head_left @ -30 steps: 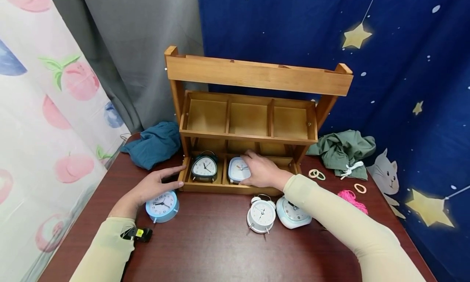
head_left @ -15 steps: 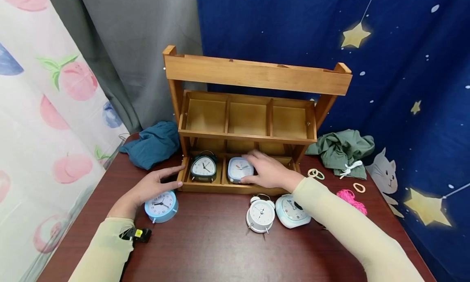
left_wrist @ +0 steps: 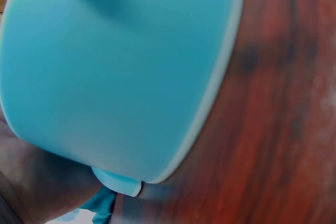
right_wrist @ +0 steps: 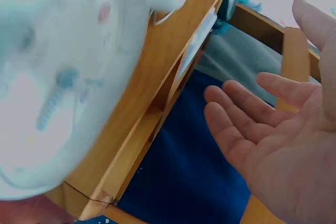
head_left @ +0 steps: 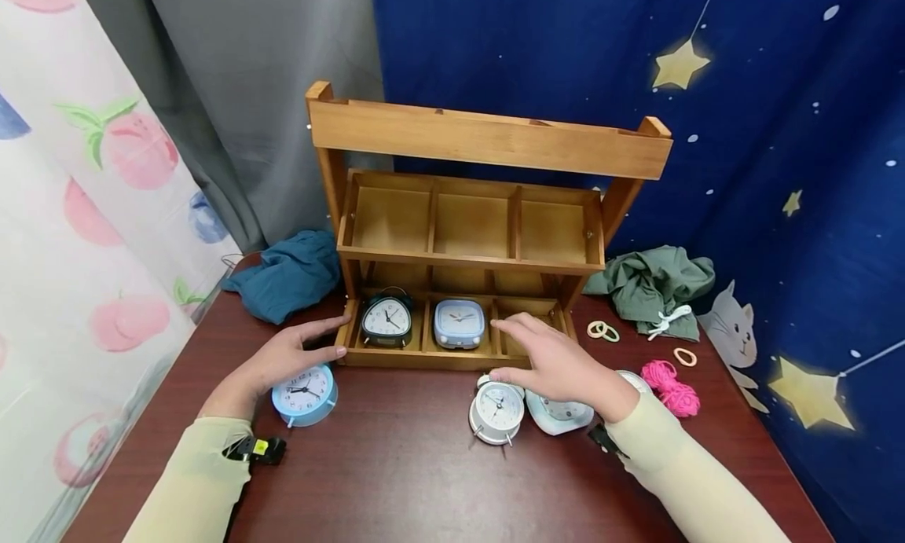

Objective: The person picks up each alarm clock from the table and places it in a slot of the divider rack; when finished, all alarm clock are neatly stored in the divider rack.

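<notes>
My left hand (head_left: 276, 366) touches the left front corner of the wooden shelf (head_left: 424, 361) with thumb and finger straight. Under its wrist stands a light-blue alarm clock (head_left: 304, 394), whose blue casing (left_wrist: 115, 77) fills much of the left wrist view. A dark triangular alarm clock (head_left: 387, 320) sits in the bottom tray's left compartment. In the middle compartment is a blue square alarm clock (head_left: 459, 321). My right hand (head_left: 558, 362) hovers with spread fingers, holding nothing, above a white twin-bell alarm clock (head_left: 498, 408) and a pale mint clock (head_left: 562, 413), partly hidden by that hand.
Pink yarn (head_left: 670, 387), wooden rings (head_left: 602, 332) and a green cloth bag (head_left: 657, 288) lie at the right. Part of another round pale object (head_left: 634, 381) shows behind my right wrist. A teal cloth (head_left: 290, 276) lies left of the shelf.
My right hand has let go of the blue square clock and moved right and toward me. That clock stays in the middle compartment. The left hand keeps its place at the shelf corner.
</notes>
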Motion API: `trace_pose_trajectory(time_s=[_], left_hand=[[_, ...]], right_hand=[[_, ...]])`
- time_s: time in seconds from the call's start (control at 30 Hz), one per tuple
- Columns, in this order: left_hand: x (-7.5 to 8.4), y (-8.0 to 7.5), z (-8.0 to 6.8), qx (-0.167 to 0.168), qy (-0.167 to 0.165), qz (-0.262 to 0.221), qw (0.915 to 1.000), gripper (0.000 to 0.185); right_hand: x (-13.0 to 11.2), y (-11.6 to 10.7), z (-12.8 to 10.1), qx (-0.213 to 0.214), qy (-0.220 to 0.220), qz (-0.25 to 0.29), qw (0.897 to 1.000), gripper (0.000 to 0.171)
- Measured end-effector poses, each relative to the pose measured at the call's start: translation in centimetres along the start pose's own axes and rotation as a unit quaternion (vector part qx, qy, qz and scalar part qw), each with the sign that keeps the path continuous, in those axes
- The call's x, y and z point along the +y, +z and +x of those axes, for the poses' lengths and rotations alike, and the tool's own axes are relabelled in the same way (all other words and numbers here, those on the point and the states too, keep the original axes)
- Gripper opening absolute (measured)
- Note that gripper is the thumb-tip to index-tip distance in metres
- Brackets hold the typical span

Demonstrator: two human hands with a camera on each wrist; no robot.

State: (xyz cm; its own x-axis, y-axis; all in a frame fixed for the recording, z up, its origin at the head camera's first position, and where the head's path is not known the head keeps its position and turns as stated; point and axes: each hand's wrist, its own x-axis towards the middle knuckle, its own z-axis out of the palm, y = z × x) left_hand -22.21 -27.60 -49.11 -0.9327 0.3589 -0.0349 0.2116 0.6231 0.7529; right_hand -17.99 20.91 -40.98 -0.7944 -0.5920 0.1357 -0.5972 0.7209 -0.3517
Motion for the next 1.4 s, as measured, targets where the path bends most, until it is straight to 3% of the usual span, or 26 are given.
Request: trace_pose_trajectory(time_s=[0.4,0.8,1.1,1.4], left_hand=[[-0.1,0.0,0.1,-0.005,-0.007,-0.002,1.0,0.073],[0.0,0.0,0.0,-0.003,-0.013,0.0,0.9999,0.073],[0.1,0.2,-0.1,-0.002,-0.007,0.001,1.0,0.073],[0.1,0.1,-0.2,0.0,-0.007,0.006,1.0,0.072]], right_hand=[[-0.8,2.0,-3.3,-0.011,-0.015,-0.005,1.0,0.087],[-0.9,3.9,-3.9,-0.031,-0.02,-0.011,0.999,0.08],[-0.9,4.9,-3.9,-0.048,0.0,-0.016,0.999,0.096],[-1.0,5.3,-3.7,-0.037,-0.005,0.002,0.999,0.083]])
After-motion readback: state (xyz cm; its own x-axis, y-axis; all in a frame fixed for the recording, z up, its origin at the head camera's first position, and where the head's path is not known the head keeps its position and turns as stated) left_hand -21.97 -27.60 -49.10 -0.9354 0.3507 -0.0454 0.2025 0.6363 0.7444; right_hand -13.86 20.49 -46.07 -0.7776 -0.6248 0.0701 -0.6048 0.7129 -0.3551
